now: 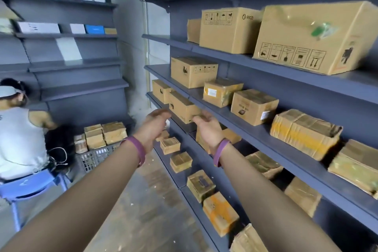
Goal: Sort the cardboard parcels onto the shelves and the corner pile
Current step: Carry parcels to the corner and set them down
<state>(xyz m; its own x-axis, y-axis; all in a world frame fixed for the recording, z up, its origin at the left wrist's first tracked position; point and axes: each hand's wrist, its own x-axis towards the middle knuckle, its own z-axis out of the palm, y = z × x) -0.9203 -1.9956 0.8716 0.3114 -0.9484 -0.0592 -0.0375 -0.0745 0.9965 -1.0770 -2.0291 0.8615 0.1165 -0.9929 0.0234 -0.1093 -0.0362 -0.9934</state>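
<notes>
Cardboard parcel (183, 106) sits flat and upright at the front of a grey shelf (241, 129). Its long axis looks to run along the shelf front and its broad printed side faces the aisle. The near end is toward the right hand, the far end beyond the left fingertips. Left hand (156, 122) is stretched out, palm turned inward, fingers loosely spread and lightly curved, holding nothing. Its fingertips are just beside the parcel's lower left edge; contact can't be told because of blur. Right hand (207, 129) is also out, palm inward, fingers relaxed and apart, with the tips at the parcel's lower near corner. Touching or just short of it, can't tell. Hands are apart and not clamped on anything, the parcel between them and slightly above and beyond the fingertips. There is a purple wristband on the left wrist (139, 149) and one on the right (222, 150). A second plain box (160, 90) stands just beyond the parcel, past the left fingertips. A larger box (193, 71) is on the shelf above both hands, with taped parcels (222, 92) above and to the right of the right hand. Small taped parcels (169, 145) lie on the lowest shelf below and between the wrists. Well to the left of the left hand, the corner pile (105, 135) of taped parcels sits on a dark crate (95, 157). Further left, a seated person (20, 135) is on a blue stool (30, 186).
</notes>
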